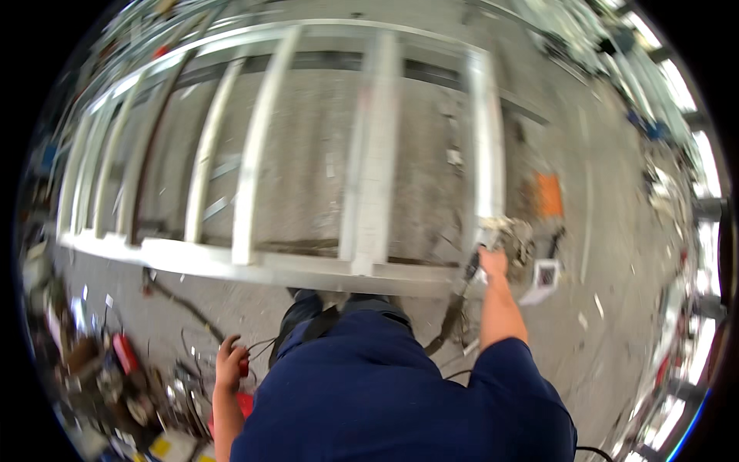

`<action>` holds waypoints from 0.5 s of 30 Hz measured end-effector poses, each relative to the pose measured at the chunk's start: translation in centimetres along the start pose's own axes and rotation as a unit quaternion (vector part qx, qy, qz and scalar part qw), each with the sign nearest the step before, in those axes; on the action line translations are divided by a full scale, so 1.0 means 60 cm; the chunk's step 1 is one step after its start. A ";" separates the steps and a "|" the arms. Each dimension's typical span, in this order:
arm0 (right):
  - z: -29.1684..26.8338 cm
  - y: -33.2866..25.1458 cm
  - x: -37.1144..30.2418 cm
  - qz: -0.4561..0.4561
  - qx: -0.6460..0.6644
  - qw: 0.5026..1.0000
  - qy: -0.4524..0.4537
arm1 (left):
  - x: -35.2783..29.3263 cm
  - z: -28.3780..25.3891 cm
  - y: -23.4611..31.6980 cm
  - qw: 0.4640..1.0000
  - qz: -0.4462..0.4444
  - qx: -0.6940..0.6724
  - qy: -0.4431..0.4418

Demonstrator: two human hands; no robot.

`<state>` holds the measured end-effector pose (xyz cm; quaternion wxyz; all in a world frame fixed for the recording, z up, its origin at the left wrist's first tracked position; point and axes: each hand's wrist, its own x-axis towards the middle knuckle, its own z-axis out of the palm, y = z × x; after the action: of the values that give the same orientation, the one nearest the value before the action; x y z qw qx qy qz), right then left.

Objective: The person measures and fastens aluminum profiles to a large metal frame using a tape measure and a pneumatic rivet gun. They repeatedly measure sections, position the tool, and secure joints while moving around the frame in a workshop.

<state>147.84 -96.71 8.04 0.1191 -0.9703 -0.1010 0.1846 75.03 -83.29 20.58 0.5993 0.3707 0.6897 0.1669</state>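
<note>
Head view: dark handle is gripped by right hand at near right corner of metal frame. Left hand is curled beside red thing; grip cannot be told. Orange block is seen right of frame.

PASS: gaps between slats show floor below, roomy for a hand | BLOCK: near rail crosses before body | RIGHT HAND: end bar ahead, white card just right, orange block beyond, dark hose behind | LEFT HAND: dark cable ahead, clutter left
</note>
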 end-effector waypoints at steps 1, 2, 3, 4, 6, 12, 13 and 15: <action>0.014 0.002 -0.015 -0.055 0.065 0.993 0.082 | 0.023 0.000 -0.007 1.000 0.020 -0.010 -0.005; 0.010 -0.047 -0.053 -0.050 0.062 0.993 0.082 | 0.032 0.003 -0.003 1.000 0.011 -0.008 -0.019; 0.024 -0.039 -0.073 -0.082 0.056 0.990 0.101 | 0.042 0.000 0.010 0.999 0.007 -0.004 -0.036; 0.037 -0.036 -0.095 -0.119 0.048 0.985 0.118 | 0.053 -0.001 0.023 0.999 0.002 -0.006 -0.050; 0.077 -0.089 -0.180 -0.168 0.102 0.981 0.007 | 0.077 0.005 0.057 0.996 -0.010 0.032 -0.086; 0.152 -0.393 -0.508 -0.356 0.095 0.837 -0.405 | 0.185 0.034 0.100 0.956 0.145 0.205 -0.151; 0.184 -0.416 -0.545 -0.386 0.097 0.800 -0.449 | 0.186 0.048 0.133 0.952 0.134 0.209 -0.181; 0.204 -0.478 -0.625 -0.386 0.095 0.742 -0.540 | 0.182 0.061 0.140 0.946 0.127 0.188 -0.232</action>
<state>104.62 -76.04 17.20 0.1974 -0.5695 -0.4961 0.6250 81.04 -70.70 17.73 0.6358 0.5896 0.4978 0.0188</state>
